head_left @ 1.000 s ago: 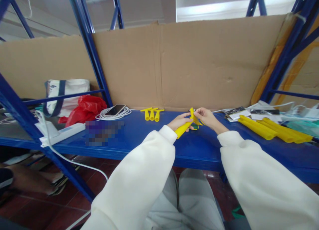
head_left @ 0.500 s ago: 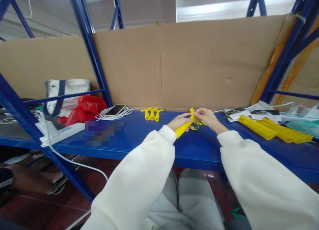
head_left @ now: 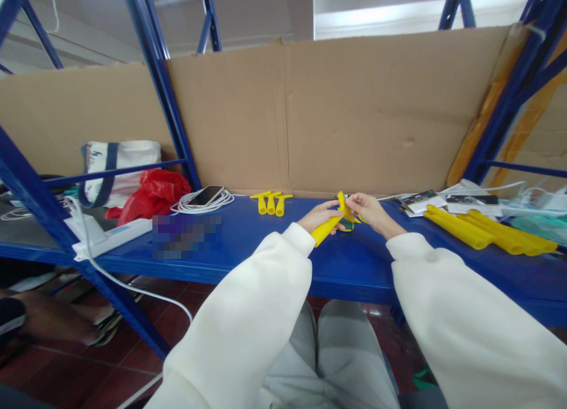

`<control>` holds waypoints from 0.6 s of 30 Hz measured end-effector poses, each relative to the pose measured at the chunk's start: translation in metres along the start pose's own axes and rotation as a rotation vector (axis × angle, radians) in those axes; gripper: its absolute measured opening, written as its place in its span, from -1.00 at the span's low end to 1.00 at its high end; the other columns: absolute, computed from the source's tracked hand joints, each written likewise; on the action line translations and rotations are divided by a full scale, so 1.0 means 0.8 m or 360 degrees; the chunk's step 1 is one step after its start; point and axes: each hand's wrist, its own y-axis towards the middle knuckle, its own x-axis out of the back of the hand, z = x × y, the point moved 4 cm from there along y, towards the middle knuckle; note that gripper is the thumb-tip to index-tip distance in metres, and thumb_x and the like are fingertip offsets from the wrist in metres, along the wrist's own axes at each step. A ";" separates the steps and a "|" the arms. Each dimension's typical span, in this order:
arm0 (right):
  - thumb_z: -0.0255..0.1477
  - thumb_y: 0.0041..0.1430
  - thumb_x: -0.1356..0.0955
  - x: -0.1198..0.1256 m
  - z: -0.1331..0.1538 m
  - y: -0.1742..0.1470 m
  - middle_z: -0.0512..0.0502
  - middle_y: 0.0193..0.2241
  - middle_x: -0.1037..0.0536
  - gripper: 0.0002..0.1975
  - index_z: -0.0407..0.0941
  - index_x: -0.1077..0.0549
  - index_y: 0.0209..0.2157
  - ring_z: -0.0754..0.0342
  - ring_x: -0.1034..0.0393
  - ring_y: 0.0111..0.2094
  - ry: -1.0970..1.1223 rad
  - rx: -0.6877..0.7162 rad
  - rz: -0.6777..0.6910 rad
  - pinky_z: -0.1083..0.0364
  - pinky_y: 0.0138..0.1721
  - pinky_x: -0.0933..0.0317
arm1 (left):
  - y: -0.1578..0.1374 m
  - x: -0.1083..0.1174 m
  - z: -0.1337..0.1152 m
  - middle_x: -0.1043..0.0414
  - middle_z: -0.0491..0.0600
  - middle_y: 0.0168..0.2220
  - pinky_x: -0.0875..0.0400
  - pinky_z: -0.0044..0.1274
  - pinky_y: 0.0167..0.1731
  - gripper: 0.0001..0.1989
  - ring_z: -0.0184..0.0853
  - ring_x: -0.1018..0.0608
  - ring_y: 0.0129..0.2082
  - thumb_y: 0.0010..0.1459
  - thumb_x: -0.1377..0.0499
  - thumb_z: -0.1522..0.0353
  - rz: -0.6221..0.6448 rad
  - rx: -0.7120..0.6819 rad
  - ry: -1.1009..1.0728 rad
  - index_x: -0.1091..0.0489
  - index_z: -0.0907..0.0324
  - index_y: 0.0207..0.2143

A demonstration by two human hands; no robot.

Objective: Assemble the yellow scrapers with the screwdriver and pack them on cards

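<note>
My left hand [head_left: 315,218] is wrapped around a yellow tube [head_left: 326,231], whose lower end points back at me. At its far end is a flat yellow head piece [head_left: 341,200], and the fingers of my right hand [head_left: 367,210] pinch it from the right. Whether tube and head are joined is hidden by my fingers. Below the hands, a small green and yellow object [head_left: 346,226] lies on the blue shelf [head_left: 252,244], partly covered. Further left, three yellow T-shaped pieces with hollow round handles [head_left: 270,205] lie in a row by the cardboard.
Several yellow tubes [head_left: 460,227] lie at the right beside black-and-white packets [head_left: 419,202]. To the left are a phone [head_left: 206,195] on a coiled white cable, a red plastic bag [head_left: 155,190] and a white power strip [head_left: 117,238]. A cardboard sheet [head_left: 354,114] stands behind the shelf.
Both hands stay in nearly the same place on the yellow piece. Only a very slight shift of the whole view shows.
</note>
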 end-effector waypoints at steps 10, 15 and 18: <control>0.18 -0.26 -0.45 -0.001 0.002 0.000 0.07 -0.67 -0.31 -0.40 -0.07 -0.33 -0.54 0.17 -0.19 -0.59 -0.0062 0.0017 -0.0007 0.11 -0.48 -0.18 | -0.001 -0.001 0.000 -0.56 0.14 -0.08 -0.30 -0.65 -0.69 -0.36 -0.45 -0.53 -0.60 0.20 -0.11 0.54 0.0017 0.0006 0.0033 -0.14 0.17 0.33; 0.15 -0.29 -0.48 0.004 -0.006 0.006 0.02 -0.55 -0.40 -0.41 -0.06 -0.33 -0.50 0.11 -0.29 -0.48 -0.0053 0.0044 -0.0062 0.06 -0.35 -0.27 | 0.003 0.001 0.002 -0.56 0.14 -0.11 -0.30 -0.67 -0.67 -0.35 -0.44 -0.54 -0.58 0.19 -0.16 0.51 0.0056 -0.0029 0.0026 -0.15 0.16 0.33; 0.12 -0.37 -0.51 0.009 -0.010 0.008 0.00 -0.45 -0.44 -0.38 -0.05 -0.33 -0.44 0.09 -0.34 -0.39 0.0009 0.0034 -0.0166 0.06 -0.28 -0.30 | 0.003 0.002 0.001 -0.56 0.13 -0.11 -0.30 -0.67 -0.66 -0.33 -0.44 -0.54 -0.58 0.18 -0.17 0.51 0.0080 -0.0062 0.0018 -0.14 0.15 0.33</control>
